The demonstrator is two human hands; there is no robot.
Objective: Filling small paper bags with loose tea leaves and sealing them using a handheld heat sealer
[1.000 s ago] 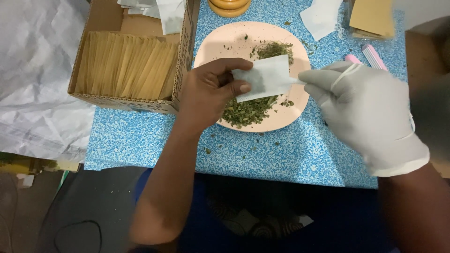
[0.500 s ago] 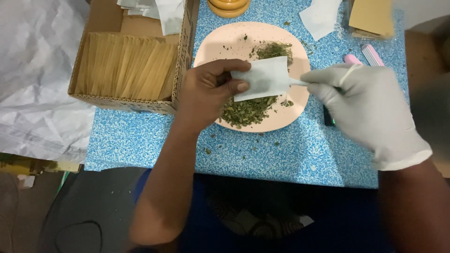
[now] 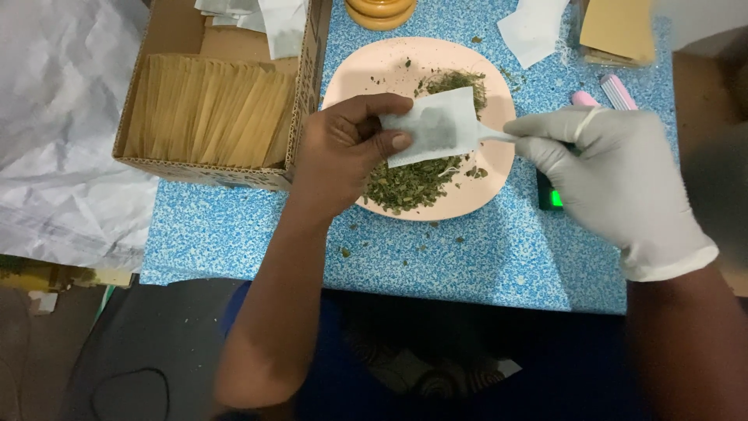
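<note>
My bare left hand pinches a small white paper sachet by its left edge, holding it above a pink plate. On the plate lies a heap of dried green herb. My right hand, in a white glove, grips a thin white spoon handle whose tip goes into the sachet's right side. The spoon's bowl is hidden inside the sachet.
A cardboard box with a row of tan packets stands at the left on the blue speckled table. A small device with a green light lies under my right hand. Pink items, loose white paper and a yellow container sit at the back.
My gloved right hand has moved left toward the sachet, and the spoon now reaches into it. My left hand and the sachet have barely moved.
</note>
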